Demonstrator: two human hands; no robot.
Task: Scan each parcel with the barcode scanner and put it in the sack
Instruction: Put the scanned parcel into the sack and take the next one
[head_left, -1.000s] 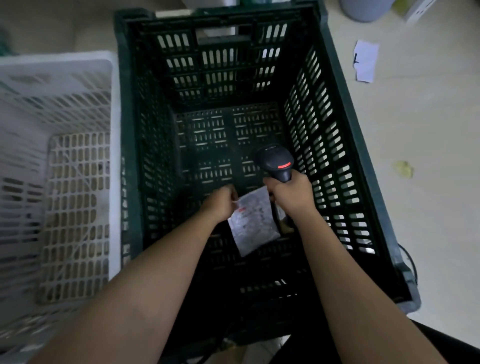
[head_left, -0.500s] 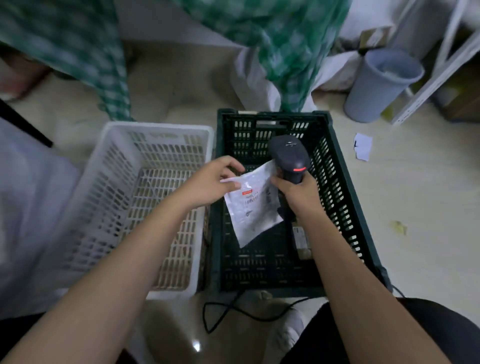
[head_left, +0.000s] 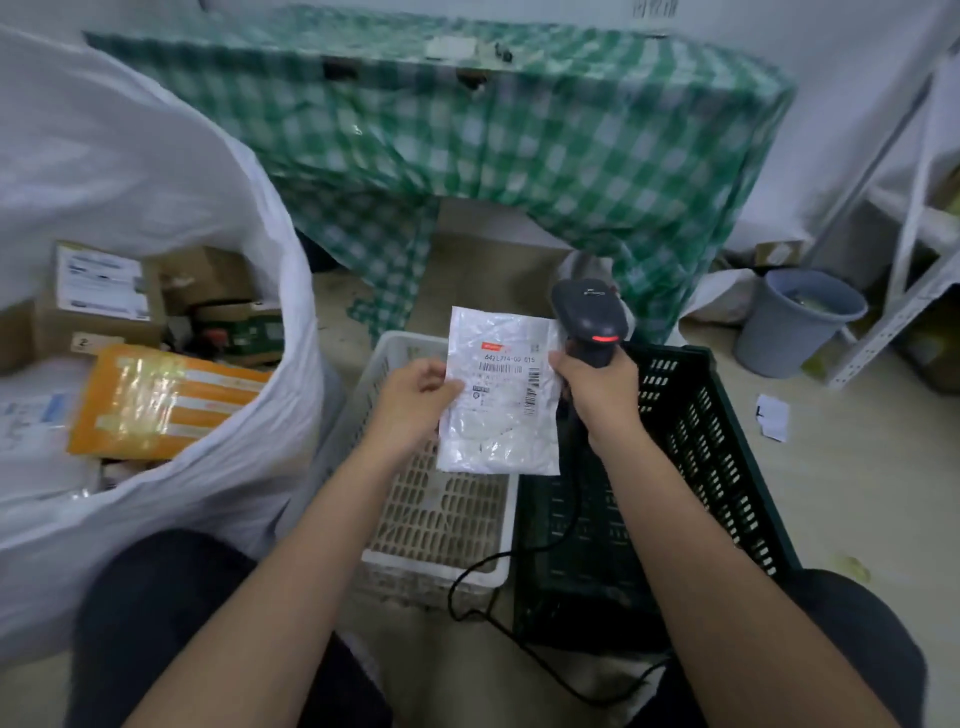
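Head view | left hand (head_left: 415, 400) pinched white parcel (head_left: 501, 395) above white crate (head_left: 441, 514) | right hand (head_left: 602, 395) gripped barcode scanner (head_left: 589, 322), touching parcel edge | sack (head_left: 156, 218) at left, open

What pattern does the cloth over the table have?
The draped table cloth has a green and white check pattern; the head view shows it.

Looks like a small parcel sorting room, kind of a back-room setup. A big white sack (head_left: 171, 291) stuffed with boxes, two slatted crates (head_left: 717, 447) on the floor right of it, and metal shelving (head_left: 904, 291) further right.
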